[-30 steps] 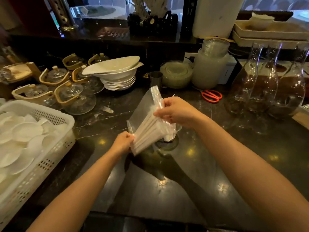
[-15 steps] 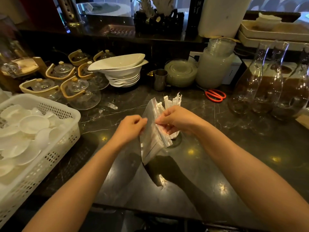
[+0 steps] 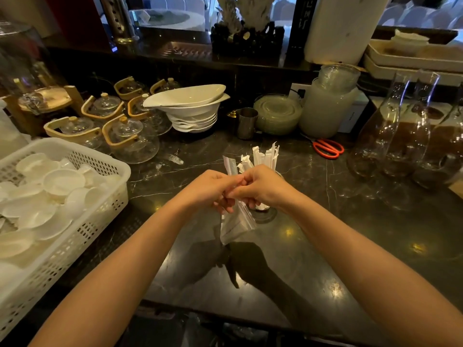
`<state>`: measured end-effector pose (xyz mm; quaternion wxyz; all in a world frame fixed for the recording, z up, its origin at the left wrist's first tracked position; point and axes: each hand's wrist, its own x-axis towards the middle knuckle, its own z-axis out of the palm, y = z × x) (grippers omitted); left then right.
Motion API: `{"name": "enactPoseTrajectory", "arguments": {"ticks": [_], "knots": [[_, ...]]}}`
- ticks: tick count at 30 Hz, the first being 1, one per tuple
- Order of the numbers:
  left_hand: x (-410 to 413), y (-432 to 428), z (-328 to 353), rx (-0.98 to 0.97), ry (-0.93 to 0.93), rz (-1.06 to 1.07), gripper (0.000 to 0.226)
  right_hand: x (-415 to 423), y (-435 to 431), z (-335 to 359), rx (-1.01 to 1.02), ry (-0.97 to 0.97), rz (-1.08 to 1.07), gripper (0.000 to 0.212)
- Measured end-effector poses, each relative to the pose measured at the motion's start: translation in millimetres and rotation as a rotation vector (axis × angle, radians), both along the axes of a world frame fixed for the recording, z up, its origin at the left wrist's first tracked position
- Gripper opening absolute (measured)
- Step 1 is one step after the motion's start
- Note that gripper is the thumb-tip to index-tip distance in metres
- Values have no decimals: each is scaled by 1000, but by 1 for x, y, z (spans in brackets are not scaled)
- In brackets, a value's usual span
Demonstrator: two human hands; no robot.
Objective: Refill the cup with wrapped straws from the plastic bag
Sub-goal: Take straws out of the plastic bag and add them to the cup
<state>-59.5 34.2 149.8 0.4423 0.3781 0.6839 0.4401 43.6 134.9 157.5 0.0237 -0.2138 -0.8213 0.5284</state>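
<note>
I see both hands meet in the middle of the dark marble worktop [image 3: 300, 259], just in front of the cup [image 3: 265, 214]. I take the cup as my landmark. It is a clear glass one and it stands on the worktop, mostly hidden behind the right hand [image 3: 263, 189]. Only its round base and a little of its wall show below the fingers. The wrapped straws [image 3: 265, 156] stand upright in the cup, and their white paper tops rise above the hands on its far side.

The left hand [image 3: 210, 189] is closed on the plastic bag [image 3: 236, 222], pinching it near the top. The right hand is also closed on the same bag, with thumb and fingers pressed together against the left hand. The bag is transparent, it looks flat, and it hangs down from the two hands in front of the cup. I cannot tell if it touches the worktop. One thin strip of it stands up above the hands, left of the straws.

Far to the left of the cup there is a white basket [image 3: 82, 221] full of small white dishes. Behind the cup stands a metal jug [image 3: 246, 122], and behind it to the right lie red scissors [image 3: 328, 147].
</note>
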Motion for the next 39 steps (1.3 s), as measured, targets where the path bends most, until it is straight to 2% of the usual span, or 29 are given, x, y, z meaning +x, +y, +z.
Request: {"name": "enactPoseTrajectory", "arguments": {"ticks": [2, 7, 19, 21, 24, 26, 30, 36, 39], "knots": [[1, -1, -1, 9, -10, -3, 35, 0, -2, -2, -24, 2, 15, 8], [1, -4, -4, 38, -43, -33, 32, -1, -1, -6, -51, 9, -7, 24], [-6, -8, 2, 13, -56, -82, 24, -3, -2, -5, -71, 3, -13, 28], [-5, -7, 2, -11, 44, -49, 22, -4, -2, -6, -64, -19, 2, 29], [-7, -3, 2, -54, 289, 13, 20, -5, -1, -6, -71, -55, 61, 26], [-8, 0, 2, -55, 366, 56, 19, -6, 0, -5, -63, -52, 74, 23], [-11, 0, 3, -58, 301, 90, 18, -7, 1, -5, -7, -19, 58, 23], [-16, 1, 3, -27, 140, 156, 32, -6, 4, -6, 16, -12, 47, 26], [-14, 1, 3, 28, 35, 169, 28, -7, 4, -5, 10, -19, 47, 28]]}}
